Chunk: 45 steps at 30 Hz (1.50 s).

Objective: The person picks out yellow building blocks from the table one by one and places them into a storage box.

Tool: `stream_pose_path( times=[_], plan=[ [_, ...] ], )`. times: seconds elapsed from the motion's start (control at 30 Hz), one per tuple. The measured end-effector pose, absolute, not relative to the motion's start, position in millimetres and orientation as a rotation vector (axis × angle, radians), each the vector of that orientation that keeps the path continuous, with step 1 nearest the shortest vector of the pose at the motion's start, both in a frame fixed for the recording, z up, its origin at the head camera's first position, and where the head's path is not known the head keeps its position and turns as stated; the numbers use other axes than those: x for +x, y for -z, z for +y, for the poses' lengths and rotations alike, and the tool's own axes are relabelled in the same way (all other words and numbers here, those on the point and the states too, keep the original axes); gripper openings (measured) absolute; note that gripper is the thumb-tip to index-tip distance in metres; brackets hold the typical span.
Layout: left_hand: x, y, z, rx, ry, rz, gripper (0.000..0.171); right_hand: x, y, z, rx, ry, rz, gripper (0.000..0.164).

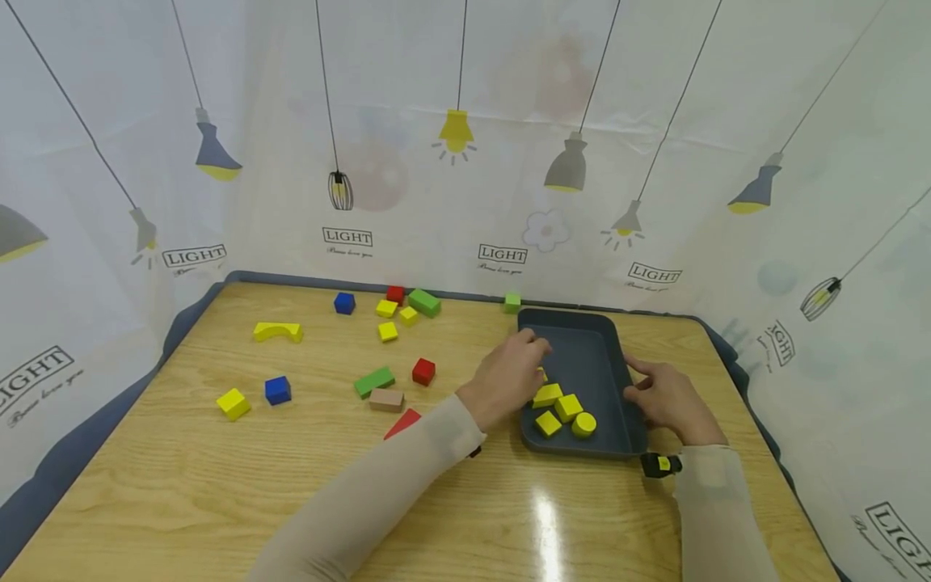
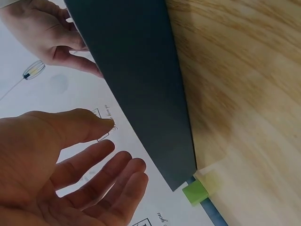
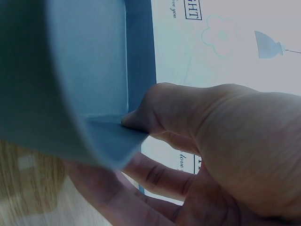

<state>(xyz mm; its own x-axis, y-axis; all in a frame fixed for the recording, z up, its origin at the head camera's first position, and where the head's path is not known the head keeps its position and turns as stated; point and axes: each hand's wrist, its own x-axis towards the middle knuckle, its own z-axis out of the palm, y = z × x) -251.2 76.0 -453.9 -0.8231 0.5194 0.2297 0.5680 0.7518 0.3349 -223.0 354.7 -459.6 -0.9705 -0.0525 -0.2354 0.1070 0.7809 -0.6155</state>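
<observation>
A dark grey rectangular tray (image 1: 582, 347) lies on the right part of the wooden table. Several yellow blocks sit near its front end, among them a cube (image 1: 569, 407) and a short cylinder (image 1: 583, 424). My left hand (image 1: 509, 372) hovers over the tray's left wall and partly hides one yellow piece. In the left wrist view the fingers (image 2: 120, 169) curve loosely with nothing between them and the thumb. At the right side, my right hand (image 1: 672, 396) grips the tray's wall, thumb (image 3: 141, 115) on the inside and fingers underneath and outside.
Left of the tray are a red cube (image 1: 423, 372), green block (image 1: 374, 382), pinkish block (image 1: 387, 400) and red triangle (image 1: 404, 422). A small green cube (image 1: 512, 303) stands by the tray's far corner. Blue cubes (image 1: 278, 390) and a yellow arch (image 1: 278, 331) lie farther left.
</observation>
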Motion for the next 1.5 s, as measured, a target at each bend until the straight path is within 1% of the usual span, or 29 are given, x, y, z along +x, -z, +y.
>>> stream_pose_path(
  times=[0.5, 0.8, 0.97, 1.2, 1.5],
  plan=[
    [-256.8, 452.4, 44.9, -0.830, 0.488, -2.777, 0.037, -222.5, 458.4, 353.2, 0.028, 0.947, 2.739, 0.066],
    [-273.1, 449.1, 14.0, -0.734, 0.383, -2.798, 0.047, -223.1, 460.4, 353.8, 0.038, 0.944, 2.731, 0.066],
    [-282.1, 449.3, -6.8, -0.694, 0.350, -2.787, 0.049, -223.2, 460.3, 353.8, 0.042, 0.946, 2.734, 0.066],
    [-295.5, 449.0, -34.6, -0.662, 0.345, -2.791, 0.048, -222.9, 458.6, 354.3, 0.039, 0.943, 2.745, 0.066],
    [-308.6, 454.0, -68.5, -0.543, 0.382, -2.823, 0.044, -222.9, 460.0, 354.4, 0.040, 0.961, 2.733, 0.067]
  ],
)
